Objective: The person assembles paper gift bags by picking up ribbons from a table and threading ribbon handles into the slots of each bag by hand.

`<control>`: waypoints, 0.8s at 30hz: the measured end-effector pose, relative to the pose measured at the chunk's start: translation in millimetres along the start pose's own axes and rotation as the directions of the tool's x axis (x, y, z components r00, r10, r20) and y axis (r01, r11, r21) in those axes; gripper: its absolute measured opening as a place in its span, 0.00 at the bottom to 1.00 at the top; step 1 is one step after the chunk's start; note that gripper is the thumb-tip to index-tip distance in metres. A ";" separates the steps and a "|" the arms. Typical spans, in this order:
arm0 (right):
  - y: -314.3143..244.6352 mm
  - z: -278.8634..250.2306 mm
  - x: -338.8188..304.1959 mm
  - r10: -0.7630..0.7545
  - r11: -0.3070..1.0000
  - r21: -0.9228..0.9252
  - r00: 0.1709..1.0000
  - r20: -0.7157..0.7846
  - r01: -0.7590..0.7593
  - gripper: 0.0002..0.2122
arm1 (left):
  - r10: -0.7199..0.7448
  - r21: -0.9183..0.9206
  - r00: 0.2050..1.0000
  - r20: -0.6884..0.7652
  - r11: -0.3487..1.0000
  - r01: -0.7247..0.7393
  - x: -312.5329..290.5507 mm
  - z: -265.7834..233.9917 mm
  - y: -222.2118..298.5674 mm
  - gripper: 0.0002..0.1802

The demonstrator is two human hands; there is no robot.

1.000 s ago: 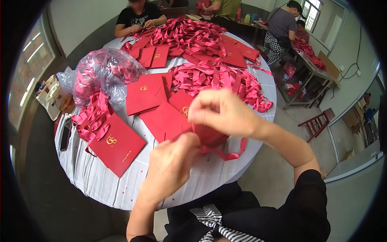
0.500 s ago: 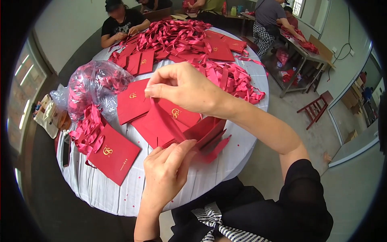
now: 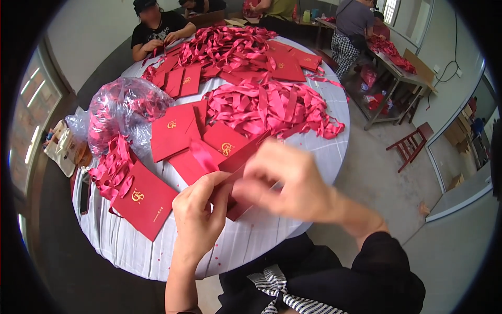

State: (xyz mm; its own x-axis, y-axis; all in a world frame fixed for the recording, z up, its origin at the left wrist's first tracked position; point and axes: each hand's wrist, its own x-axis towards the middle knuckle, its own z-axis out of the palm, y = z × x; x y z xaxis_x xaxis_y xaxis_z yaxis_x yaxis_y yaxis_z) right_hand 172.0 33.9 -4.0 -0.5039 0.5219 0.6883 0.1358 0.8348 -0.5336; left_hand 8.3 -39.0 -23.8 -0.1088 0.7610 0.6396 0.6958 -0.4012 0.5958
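Note:
Near the table's front, my left hand (image 3: 198,214) is closed in a pinch on the top edge of a red paper bag (image 3: 239,209). A flat pink ribbon (image 3: 203,156) sticks up just beyond its fingertips. My right hand (image 3: 287,180) is at the bag's opening, its fingers bent and smeared by motion. Whether they hold the ribbon is hidden. Beyond the bag lie several flat red paper bags with gold emblems, such as the bag (image 3: 173,131). To the left rests another red bag (image 3: 146,201) with pink ribbons (image 3: 112,172) beside its top.
A large pile of pink ribbons (image 3: 272,107) spreads past my hands, with ribbon-topped bags (image 3: 225,49) farther back. A clear plastic sack (image 3: 125,107) stands left on the white-covered round table (image 3: 133,256). A co-worker (image 3: 159,31) sits across; a red stool (image 3: 413,146) stands right.
My right hand has come down and right from its raised place, where it held a stretched ribbon, to the bag's opening. My left hand has shifted slightly left.

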 end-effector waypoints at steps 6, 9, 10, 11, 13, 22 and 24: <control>21.8 20.1 -51.5 0.036 0.995 0.088 0.992 0.119 -0.046 0.06 | 0.067 0.065 0.996 0.066 0.995 -0.071 13.1 -5.2 -3.1 0.08; 21.5 -5.0 -62.4 0.345 0.850 0.305 0.891 0.294 -0.429 0.05 | 0.037 0.155 0.993 0.109 0.986 -0.054 13.8 -7.5 -10.5 0.08; 23.6 -16.6 -65.4 0.461 0.735 0.313 0.782 0.420 -0.602 0.05 | 0.040 0.153 0.993 0.111 0.987 -0.057 15.5 -7.4 -9.1 0.08; 31.2 -23.4 -72.9 0.412 0.796 0.288 0.826 0.386 -0.532 0.05 | 0.068 0.206 0.992 0.108 0.975 -0.089 17.4 -8.6 -5.6 0.07; 32.9 -45.7 -77.5 0.469 0.793 0.226 0.803 0.366 -0.566 0.05 | 0.125 0.330 0.987 0.097 0.932 -0.150 20.1 -9.5 1.8 0.06; 25.6 -90.4 -86.8 0.493 0.829 0.328 0.869 -0.046 -0.453 0.03 | 0.206 0.432 0.930 0.304 0.840 -0.327 37.5 1.1 27.8 0.05; 26.6 -87.4 -86.9 0.490 0.811 0.421 0.865 -0.111 -0.405 0.04 | 0.154 0.316 0.889 0.431 0.898 -0.308 37.6 3.8 30.0 0.11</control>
State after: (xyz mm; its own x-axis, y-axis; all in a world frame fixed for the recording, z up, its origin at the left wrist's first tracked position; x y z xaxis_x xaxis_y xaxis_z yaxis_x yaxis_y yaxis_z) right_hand 294.0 26.0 -35.0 -0.2748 0.8795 0.3884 -0.0450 0.3917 -0.9190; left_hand 27.8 -20.5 16.2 0.3158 0.8347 0.4511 0.8821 -0.4335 0.1846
